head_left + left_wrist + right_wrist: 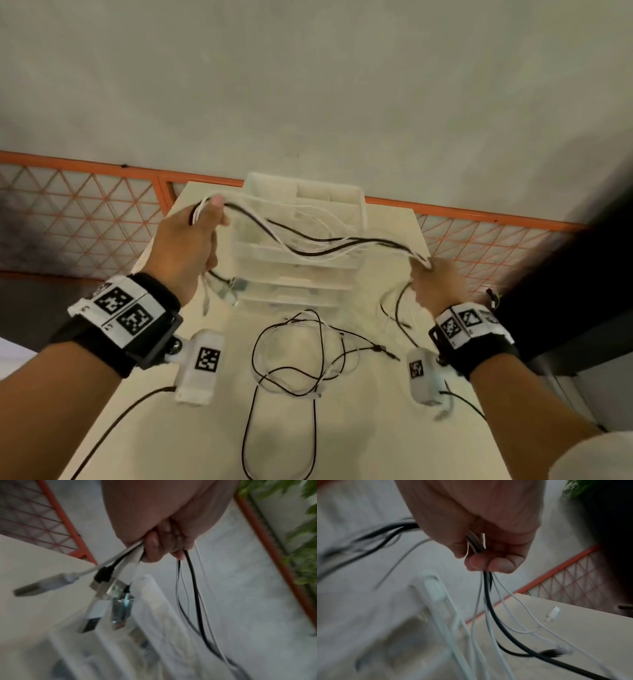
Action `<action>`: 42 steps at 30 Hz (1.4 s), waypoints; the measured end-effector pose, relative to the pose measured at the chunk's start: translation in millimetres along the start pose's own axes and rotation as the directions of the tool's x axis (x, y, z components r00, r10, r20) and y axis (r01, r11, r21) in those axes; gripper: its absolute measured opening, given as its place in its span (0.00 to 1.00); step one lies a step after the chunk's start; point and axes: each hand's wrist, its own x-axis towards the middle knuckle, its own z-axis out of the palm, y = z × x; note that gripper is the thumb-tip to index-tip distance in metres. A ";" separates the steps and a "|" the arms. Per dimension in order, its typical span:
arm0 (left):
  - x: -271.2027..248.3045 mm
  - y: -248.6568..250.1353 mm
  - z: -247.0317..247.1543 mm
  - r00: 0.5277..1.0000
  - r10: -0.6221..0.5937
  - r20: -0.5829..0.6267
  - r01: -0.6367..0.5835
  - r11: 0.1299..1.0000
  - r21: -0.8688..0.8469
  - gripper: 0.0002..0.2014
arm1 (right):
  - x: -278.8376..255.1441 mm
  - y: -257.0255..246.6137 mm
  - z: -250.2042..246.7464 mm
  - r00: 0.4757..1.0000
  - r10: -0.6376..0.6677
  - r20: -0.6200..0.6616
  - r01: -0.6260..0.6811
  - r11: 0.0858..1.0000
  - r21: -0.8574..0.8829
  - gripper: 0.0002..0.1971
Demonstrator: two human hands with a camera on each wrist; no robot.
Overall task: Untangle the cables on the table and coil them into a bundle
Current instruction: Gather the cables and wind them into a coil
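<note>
Cables [322,245] spanned between left hand [186,246] and right hand [440,286], above drawer unit [308,260] at table [428,428] far edge; loose cable tangle [291,356] lay mid-table.

cables [318,251]: black, white | strung sagging above table [376,428] | more tangled below

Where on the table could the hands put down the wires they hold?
Bare table lies near the front edge, right of the loose black cable. Another bare patch sits left of that cable. The middle and the space before the clear drawer box are crowded.
</note>
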 end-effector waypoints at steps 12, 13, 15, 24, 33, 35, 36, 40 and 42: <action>-25.9 -84.0 -1.1 0.971 -0.235 0.054 0.197 0.903 0.382 0.22 | -8.3 -84.0 -52.3 0.857 -0.281 -0.432 0.477 0.748 0.461 0.07; -28.3 -87.0 -1.9 0.968 -0.245 0.057 0.201 0.891 0.407 0.23 | -4.9 -82.0 -49.1 0.865 -0.291 -0.408 0.477 0.729 0.491 0.07; -30.7 -91.3 -4.0 0.963 -0.268 0.040 0.225 0.872 0.435 0.24 | 3.1 -72.9 -40.4 0.889 -0.300 -0.347 0.448 0.731 0.515 0.09; -32.0 -96.0 -8.0 0.949 -0.315 0.005 0.245 0.748 0.617 0.25 | 5.7 -50.9 -18.8 0.898 -0.296 -0.324 0.431 0.737 0.521 0.18; -29.2 -100.9 -1.6 0.938 -0.343 0.051 0.230 0.725 0.649 0.22 | 36.0 -51.4 -18.3 0.930 -0.298 -0.216 0.364 0.828 0.426 0.17; -29.1 -101.9 -0.2 0.923 -0.381 0.060 0.267 0.744 0.612 0.20 | 37.9 -45.1 -13.1 0.949 -0.271 -0.159 0.313 0.847 0.429 0.21; -28.7 -101.7 0.5 0.911 -0.408 0.061 0.303 0.763 0.571 0.19 | 36.7 -39.6 -9.0 0.954 -0.278 -0.116 0.300 0.864 0.403 0.24; -28.5 -93.7 4.5 0.855 -0.514 0.066 0.448 0.798 0.404 0.19 | 21.2 -3.0 17.6 0.971 -0.089 0.224 0.060 0.989 0.133 0.50; -28.1 -85.9 6.4 0.838 -0.536 0.100 0.481 0.813 0.329 0.18 | 10.3 17.8 32.8 0.956 0.050 0.291 -0.053 0.999 0.001 0.52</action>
